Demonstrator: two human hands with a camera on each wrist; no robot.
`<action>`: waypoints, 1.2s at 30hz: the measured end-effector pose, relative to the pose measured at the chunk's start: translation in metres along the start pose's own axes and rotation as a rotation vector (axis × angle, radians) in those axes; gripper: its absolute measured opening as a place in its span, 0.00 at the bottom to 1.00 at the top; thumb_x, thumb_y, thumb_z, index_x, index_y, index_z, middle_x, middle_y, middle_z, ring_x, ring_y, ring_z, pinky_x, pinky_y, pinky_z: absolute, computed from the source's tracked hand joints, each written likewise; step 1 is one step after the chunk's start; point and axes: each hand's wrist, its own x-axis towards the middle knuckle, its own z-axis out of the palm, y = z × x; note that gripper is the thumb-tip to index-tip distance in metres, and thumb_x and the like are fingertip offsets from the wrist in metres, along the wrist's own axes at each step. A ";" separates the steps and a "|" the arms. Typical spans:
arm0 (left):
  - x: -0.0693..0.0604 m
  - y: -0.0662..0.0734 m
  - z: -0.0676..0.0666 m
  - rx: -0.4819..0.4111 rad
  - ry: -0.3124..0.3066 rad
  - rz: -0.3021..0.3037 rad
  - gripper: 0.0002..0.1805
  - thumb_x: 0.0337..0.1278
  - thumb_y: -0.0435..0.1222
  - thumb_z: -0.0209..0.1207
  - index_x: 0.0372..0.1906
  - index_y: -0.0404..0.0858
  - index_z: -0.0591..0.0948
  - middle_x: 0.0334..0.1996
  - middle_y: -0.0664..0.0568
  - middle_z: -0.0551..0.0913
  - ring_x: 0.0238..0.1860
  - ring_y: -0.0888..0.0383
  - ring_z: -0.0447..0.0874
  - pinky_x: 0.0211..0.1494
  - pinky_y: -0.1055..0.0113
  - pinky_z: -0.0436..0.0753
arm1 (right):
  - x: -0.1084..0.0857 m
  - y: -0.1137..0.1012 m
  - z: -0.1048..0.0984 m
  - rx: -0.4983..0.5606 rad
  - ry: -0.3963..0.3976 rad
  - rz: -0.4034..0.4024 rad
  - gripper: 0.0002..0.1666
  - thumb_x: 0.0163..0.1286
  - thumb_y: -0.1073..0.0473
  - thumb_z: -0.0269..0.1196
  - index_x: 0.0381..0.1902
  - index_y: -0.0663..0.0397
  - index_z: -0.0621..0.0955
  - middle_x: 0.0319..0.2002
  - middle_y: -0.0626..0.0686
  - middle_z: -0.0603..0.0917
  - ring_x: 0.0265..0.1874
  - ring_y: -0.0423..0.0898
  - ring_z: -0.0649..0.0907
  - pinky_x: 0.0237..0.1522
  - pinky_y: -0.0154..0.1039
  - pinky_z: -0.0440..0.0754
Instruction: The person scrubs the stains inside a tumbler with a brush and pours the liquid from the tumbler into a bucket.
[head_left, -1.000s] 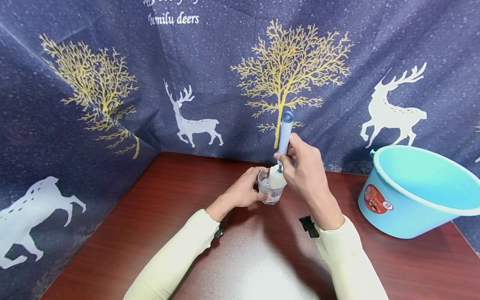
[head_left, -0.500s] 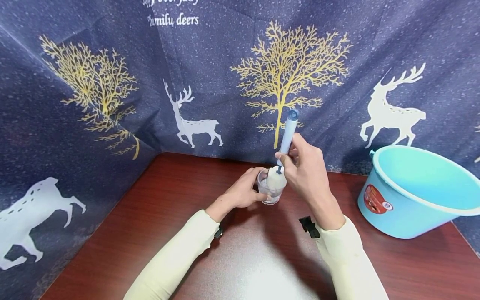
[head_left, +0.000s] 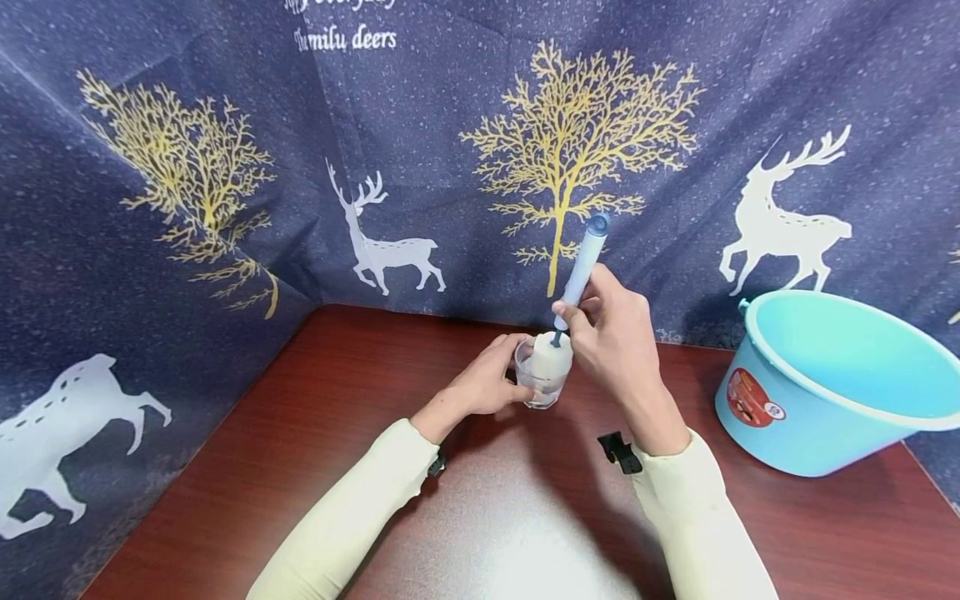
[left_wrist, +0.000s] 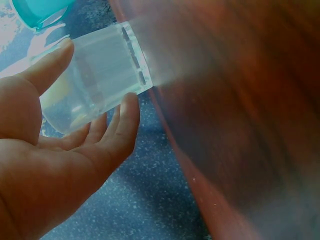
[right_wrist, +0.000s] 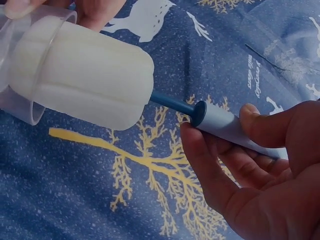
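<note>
On the table stands a clear cup, and my left hand grips it from the side, thumb and fingers around its wall. My right hand pinches the light blue handle of a sponge cup brush. The white sponge head is partly inside the cup's mouth, with part of it outside the rim, as the right wrist view shows. A dark blue stem joins sponge and handle. In the left wrist view the cup's base shows close to the tabletop.
A light blue bucket with a red label stands on the right of the dark red wooden table. Behind the table hangs a navy cloth printed with deer and trees.
The brush handle has tilted further to the right at its top, and my right hand has shifted slightly right with it. My left hand and the cup have stayed in place.
</note>
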 end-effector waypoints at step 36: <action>-0.001 0.000 0.001 -0.014 -0.006 -0.029 0.48 0.53 0.39 0.80 0.77 0.36 0.68 0.60 0.45 0.77 0.58 0.52 0.76 0.66 0.58 0.78 | 0.000 0.010 0.009 0.033 0.081 0.097 0.12 0.69 0.66 0.73 0.45 0.60 0.79 0.36 0.55 0.90 0.35 0.51 0.91 0.32 0.45 0.83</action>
